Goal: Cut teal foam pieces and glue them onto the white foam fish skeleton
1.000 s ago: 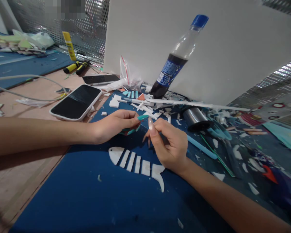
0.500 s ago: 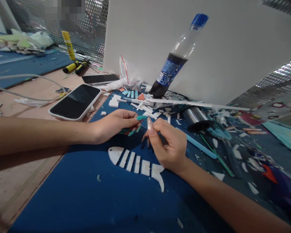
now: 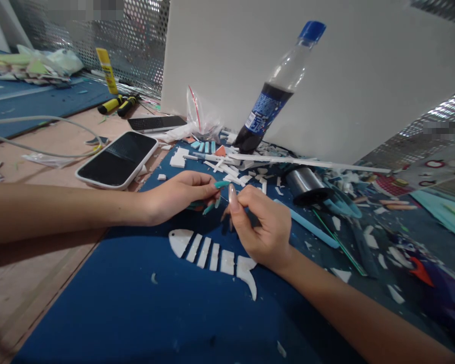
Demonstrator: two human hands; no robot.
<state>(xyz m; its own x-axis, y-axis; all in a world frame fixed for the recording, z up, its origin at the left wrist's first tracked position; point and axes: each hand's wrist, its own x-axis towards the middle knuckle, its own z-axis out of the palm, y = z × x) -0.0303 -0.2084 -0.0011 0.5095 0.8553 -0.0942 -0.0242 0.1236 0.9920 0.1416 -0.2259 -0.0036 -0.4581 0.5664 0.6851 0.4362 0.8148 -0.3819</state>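
Observation:
My left hand (image 3: 191, 191), with long teal nails, is closed in a pinch above the blue mat. Close to its fingertips, my right hand (image 3: 266, 225) is pinched too, thumb against bent forefinger. A thin clear thread (image 3: 223, 197) shows faintly between the two hands; its ends are hidden in the fingers. Just below them lies a flat white fish cut into pieces: a head with a small hole (image 3: 180, 242), several narrow strips (image 3: 203, 252) and a tail (image 3: 247, 275), set in a row with gaps.
A spool of clear line (image 3: 307, 184) lies right of my hands, near a light blue stick (image 3: 311, 227). Behind stands a half-full cola bottle (image 3: 267, 103) among white scraps (image 3: 231, 174). A phone (image 3: 117, 159) and yellow-black pliers (image 3: 117, 105) lie left.
Both hands have hardly moved; the right thumb has shifted slightly left and the left hand's lower fingers have moved a little. The fish pieces lie as before.

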